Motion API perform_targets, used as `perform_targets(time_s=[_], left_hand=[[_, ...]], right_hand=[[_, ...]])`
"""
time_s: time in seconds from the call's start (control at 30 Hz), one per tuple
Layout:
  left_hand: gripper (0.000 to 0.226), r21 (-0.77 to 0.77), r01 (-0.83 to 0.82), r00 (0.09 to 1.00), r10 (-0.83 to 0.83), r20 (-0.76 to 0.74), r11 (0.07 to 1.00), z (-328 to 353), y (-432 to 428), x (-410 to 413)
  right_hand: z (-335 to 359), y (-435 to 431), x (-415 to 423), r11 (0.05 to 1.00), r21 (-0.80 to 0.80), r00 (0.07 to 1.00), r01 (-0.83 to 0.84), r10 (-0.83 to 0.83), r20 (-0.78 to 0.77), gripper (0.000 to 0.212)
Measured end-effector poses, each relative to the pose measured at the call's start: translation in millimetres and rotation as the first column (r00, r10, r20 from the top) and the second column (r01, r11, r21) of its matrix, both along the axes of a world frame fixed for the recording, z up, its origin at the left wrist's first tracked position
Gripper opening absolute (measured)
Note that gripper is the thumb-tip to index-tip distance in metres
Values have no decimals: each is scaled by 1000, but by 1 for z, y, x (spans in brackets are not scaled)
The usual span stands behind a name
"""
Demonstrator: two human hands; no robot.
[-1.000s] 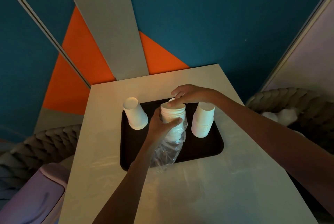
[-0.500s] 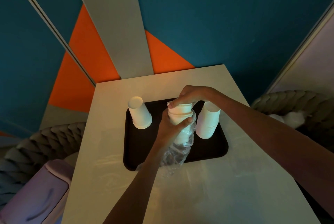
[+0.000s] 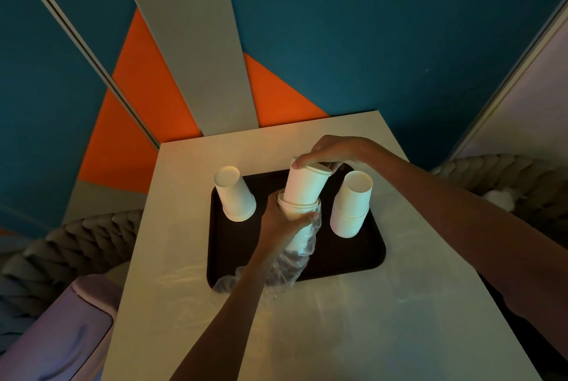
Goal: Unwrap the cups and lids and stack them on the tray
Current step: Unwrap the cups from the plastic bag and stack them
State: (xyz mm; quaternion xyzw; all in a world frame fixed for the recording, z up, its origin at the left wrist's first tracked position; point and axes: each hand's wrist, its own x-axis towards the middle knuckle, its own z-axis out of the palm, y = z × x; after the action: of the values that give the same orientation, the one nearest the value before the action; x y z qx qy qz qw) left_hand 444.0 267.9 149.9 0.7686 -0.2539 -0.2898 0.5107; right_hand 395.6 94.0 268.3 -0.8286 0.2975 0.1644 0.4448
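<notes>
The left hand (image 3: 284, 222) curls its fingers around the wrapped cup stack (image 3: 299, 238), and right hand (image 3: 333, 150) fingertips pinch the top cup (image 3: 304, 185) rim just above them.

Centre: plain white cups (image 3: 235, 198); black tray (image 3: 344, 254); clear glossy wrap (image 3: 302, 245); plain cream table (image 3: 353, 319). Upper frame: teal wall (image 3: 368, 42), orange triangles (image 3: 135, 110), grey diagonal band (image 3: 196, 42). Left edge: grey seat (image 3: 76, 242), braided pattern. Lower left: pale lilac bin (image 3: 55, 334).
</notes>
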Motion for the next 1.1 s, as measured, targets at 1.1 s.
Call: perform_targets(time_s=[1.1], left_hand=[[78,-143,-73,997,78,29,987,12,-7,8]], right_hand=[[-73,-12,-92,916,-20,880,401,-379,287,95]])
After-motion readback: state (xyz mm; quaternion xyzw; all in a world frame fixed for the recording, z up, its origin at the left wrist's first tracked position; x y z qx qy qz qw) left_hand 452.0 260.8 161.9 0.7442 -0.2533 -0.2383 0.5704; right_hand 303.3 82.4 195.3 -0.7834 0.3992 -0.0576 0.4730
